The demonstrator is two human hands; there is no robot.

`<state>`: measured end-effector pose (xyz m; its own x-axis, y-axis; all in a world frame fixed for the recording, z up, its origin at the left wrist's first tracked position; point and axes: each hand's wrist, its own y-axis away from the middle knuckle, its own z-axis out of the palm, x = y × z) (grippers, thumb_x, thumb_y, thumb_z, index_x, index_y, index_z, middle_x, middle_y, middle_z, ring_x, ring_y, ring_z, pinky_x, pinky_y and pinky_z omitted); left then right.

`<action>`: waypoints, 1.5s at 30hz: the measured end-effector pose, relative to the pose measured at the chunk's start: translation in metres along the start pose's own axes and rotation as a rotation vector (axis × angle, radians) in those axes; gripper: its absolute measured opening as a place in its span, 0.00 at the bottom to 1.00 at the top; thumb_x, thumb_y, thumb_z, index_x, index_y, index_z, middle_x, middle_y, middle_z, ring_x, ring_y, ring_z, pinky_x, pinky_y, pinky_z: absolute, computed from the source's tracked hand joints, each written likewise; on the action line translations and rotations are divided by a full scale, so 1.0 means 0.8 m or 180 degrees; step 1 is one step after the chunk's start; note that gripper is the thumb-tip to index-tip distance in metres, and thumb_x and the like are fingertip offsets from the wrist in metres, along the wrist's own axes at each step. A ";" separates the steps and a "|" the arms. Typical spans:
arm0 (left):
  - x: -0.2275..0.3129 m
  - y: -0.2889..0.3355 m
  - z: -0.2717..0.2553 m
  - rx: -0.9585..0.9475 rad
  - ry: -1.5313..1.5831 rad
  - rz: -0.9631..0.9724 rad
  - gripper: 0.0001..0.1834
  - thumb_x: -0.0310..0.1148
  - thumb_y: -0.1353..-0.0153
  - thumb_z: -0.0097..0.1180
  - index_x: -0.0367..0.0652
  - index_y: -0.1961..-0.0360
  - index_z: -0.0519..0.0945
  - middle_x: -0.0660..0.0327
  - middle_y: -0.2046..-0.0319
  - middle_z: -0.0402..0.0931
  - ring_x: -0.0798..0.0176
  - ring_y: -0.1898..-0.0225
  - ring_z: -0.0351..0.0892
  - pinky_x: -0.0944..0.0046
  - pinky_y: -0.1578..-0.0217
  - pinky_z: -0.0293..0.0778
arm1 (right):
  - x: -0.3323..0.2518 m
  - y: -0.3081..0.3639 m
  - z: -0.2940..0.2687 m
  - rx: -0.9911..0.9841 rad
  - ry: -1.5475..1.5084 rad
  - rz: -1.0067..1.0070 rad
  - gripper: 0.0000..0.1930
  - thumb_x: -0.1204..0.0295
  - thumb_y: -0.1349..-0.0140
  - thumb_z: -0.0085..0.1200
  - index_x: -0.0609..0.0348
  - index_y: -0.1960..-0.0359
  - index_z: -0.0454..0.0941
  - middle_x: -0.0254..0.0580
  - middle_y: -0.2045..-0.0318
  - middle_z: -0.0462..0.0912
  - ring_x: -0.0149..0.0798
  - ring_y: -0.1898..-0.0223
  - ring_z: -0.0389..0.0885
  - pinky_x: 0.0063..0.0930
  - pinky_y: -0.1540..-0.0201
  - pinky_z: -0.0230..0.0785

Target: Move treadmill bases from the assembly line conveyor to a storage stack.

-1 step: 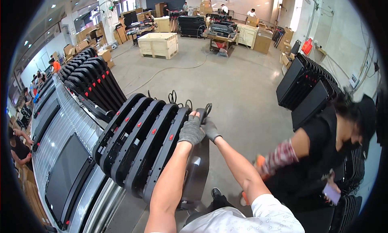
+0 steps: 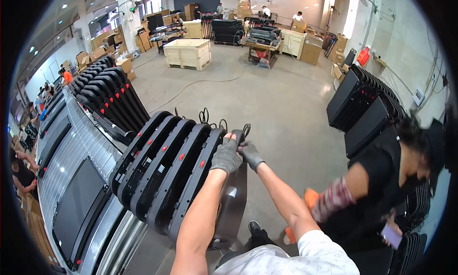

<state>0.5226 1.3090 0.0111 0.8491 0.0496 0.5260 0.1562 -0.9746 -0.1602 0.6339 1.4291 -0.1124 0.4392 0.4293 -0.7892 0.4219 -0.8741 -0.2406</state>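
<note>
Several long black walking-pad treadmills stand on edge in a leaning row in front of me, with rounded ends, red switches and looped black cords at the top. My left hand, in a grey fingertip-less glove, is closed over the upper end of the rightmost treadmill. At that same end, my right hand, gloved alike, has its fingers curled against the right side, close to a black cord loop. My left forearm hides part of this treadmill.
A roller conveyor carrying flat black treadmills runs along the left. More stand stacked behind it and by the right wall. Close on my right, a co-worker in black bends over, holding a purple-backed phone. A wooden crate stands ahead.
My right hand has shifted slightly right and down along the treadmill's end. The co-worker's checked sleeve has moved a little. My left hand keeps its place.
</note>
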 end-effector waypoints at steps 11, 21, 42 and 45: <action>-0.003 -0.001 0.000 0.0352 0.0046 0.0345 0.35 0.26 0.50 0.55 0.36 0.37 0.63 0.47 0.36 0.59 0.43 0.39 0.64 0.54 0.39 0.64 | 0.053 -0.021 -0.107 -0.2036 -0.0047 0.0636 0.27 0.42 0.36 0.46 0.54 0.69 0.82 0.41 0.78 0.81 0.38 0.75 0.79 0.32 0.68 0.69; 0.026 0.005 -0.021 0.0130 -0.0138 -0.0202 0.37 0.26 0.48 0.56 0.42 0.34 0.61 0.47 0.40 0.65 0.45 0.40 0.66 0.54 0.39 0.63 | 0.118 -0.024 -0.041 -0.1987 0.0205 0.0445 0.34 0.36 0.40 0.47 0.59 0.71 0.83 0.44 0.77 0.84 0.46 0.68 0.84 0.42 0.61 0.72; 0.248 0.179 0.091 0.0317 -0.1454 -0.1496 0.38 0.37 0.51 0.61 0.37 0.38 0.64 0.54 0.55 0.72 0.57 0.60 0.75 0.59 0.61 0.73 | -0.056 -0.125 -0.102 -0.3990 -0.0673 -0.0654 0.19 0.62 0.33 0.46 0.64 0.48 0.72 0.38 0.64 0.83 0.31 0.70 0.81 0.26 0.68 0.73; 0.285 0.199 0.107 0.0382 -0.1426 -0.1501 0.35 0.34 0.50 0.56 0.34 0.39 0.65 0.52 0.57 0.72 0.56 0.62 0.75 0.58 0.61 0.73 | -0.061 -0.107 -0.025 -0.4165 -0.1114 0.0743 0.14 0.62 0.31 0.42 0.58 0.51 0.69 0.41 0.65 0.84 0.38 0.73 0.81 0.30 0.72 0.71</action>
<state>0.7837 1.1840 0.0341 0.7997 0.5764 0.1683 0.5958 -0.7964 -0.1035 0.5925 1.4875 -0.0423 0.4638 0.0536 -0.8843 0.8851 0.0162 0.4652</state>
